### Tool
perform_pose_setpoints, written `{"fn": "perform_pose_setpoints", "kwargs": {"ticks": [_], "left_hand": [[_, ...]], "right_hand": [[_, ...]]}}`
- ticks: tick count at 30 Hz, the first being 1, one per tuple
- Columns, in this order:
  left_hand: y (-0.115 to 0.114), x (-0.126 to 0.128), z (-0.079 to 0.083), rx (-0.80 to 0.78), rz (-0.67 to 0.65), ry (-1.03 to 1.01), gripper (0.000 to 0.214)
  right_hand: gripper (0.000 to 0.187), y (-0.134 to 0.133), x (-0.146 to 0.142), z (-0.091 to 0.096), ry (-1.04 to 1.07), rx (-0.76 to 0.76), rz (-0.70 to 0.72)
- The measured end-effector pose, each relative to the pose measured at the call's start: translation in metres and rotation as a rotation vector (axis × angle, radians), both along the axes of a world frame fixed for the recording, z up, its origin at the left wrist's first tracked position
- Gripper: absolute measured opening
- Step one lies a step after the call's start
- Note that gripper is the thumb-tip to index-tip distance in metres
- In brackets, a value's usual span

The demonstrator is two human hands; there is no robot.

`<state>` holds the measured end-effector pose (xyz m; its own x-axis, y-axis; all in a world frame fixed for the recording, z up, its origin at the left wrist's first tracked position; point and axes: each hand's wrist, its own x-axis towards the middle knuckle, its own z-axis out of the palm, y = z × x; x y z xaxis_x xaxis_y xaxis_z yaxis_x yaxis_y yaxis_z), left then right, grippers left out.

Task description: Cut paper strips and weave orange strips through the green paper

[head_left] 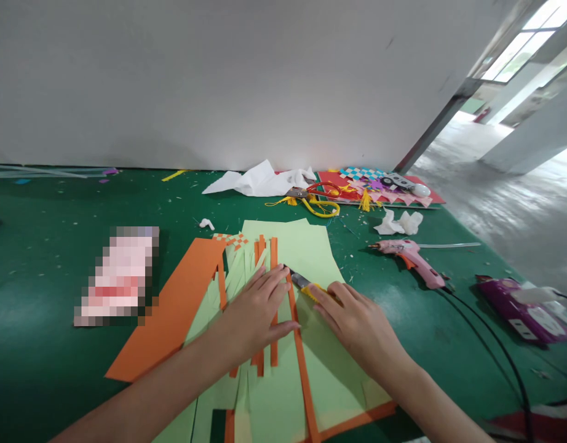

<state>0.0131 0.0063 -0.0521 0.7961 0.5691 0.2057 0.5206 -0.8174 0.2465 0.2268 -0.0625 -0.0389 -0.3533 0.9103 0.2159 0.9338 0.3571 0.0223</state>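
Note:
My right hand grips a yellow utility knife, its blade end pointing up and left. The tip is close to the fingertips of my left hand, beside the upper end of a long orange paper strip. With fingers stretched out, my left hand presses flat on the paper. Under both hands lie light green sheets with several orange and green strips on top. An orange sheet lies left of them, and a small orange-and-green woven piece rests at its upper corner.
Red-and-yellow scissors lie behind the paper by crumpled white tissue. A pink glue gun with a black cord and a purple box lie right. A blurred pink-white item is left. A wall backs the green table.

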Motion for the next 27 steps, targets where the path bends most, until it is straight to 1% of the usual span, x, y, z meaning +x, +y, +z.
{"fn": "perform_pose_setpoints", "kwargs": {"ticks": [5,12,17,21,24,25,27], "left_hand": [[0.0,-0.001,0.001,-0.019,0.005,-0.002,0.057],[-0.001,0.0,0.002,-0.004,0.01,-0.013,0.059],[0.0,-0.002,0.001,-0.003,-0.004,-0.03,0.052],[0.0,-0.003,0.0,-0.015,-0.005,-0.026,0.058],[-0.002,-0.004,0.006,-0.046,0.02,-0.054,0.056],[-0.003,-0.004,0.01,-0.074,0.043,-0.074,0.051],[-0.004,-0.005,0.019,-0.142,0.11,-0.137,0.037]], "right_hand": [[0.034,0.003,0.0,-0.001,0.009,0.003,-0.011],[0.032,0.005,-0.001,-0.003,0.011,0.032,-0.028],[0.031,0.011,0.004,-0.006,0.027,0.078,-0.115],[0.031,0.011,0.008,0.0,0.08,0.169,-0.163],[0.029,0.002,0.004,0.009,0.151,0.261,-0.097],[0.027,-0.004,0.002,0.011,0.176,0.264,-0.049],[0.025,-0.015,-0.004,0.013,0.213,0.217,0.067]]}}
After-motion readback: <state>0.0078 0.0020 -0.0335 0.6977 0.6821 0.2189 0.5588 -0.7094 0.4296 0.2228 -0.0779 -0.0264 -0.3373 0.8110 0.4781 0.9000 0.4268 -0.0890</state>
